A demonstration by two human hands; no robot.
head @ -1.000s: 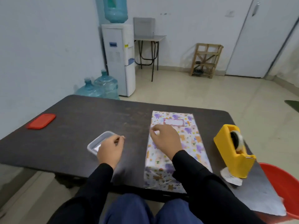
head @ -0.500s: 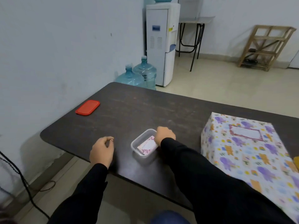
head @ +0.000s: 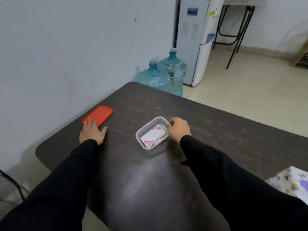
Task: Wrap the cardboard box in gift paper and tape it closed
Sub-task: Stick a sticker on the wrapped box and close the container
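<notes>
Only a corner of the gift-wrapped box [head: 293,184] shows at the lower right edge, covered in white paper with coloured prints. A clear plastic container [head: 150,130] with pink-and-white label cards [head: 154,135] inside sits mid-table. My right hand [head: 179,129] grips the container's right rim with curled fingers. My left hand [head: 92,132] lies flat on the table, fingers spread, its fingertips touching the near edge of the red lid [head: 98,115].
The dark table [head: 150,180] ends close to the wall on the left. Two blue water jugs [head: 164,74] and a white water dispenser [head: 195,39] stand behind its far corner. A black cable [head: 11,182] hangs at the lower left.
The view has swung left, pushing the wrapped box almost out of frame. My left hand went from loosely closed near the table edge to flat and spread at the red lid. My right hand stays at the container.
</notes>
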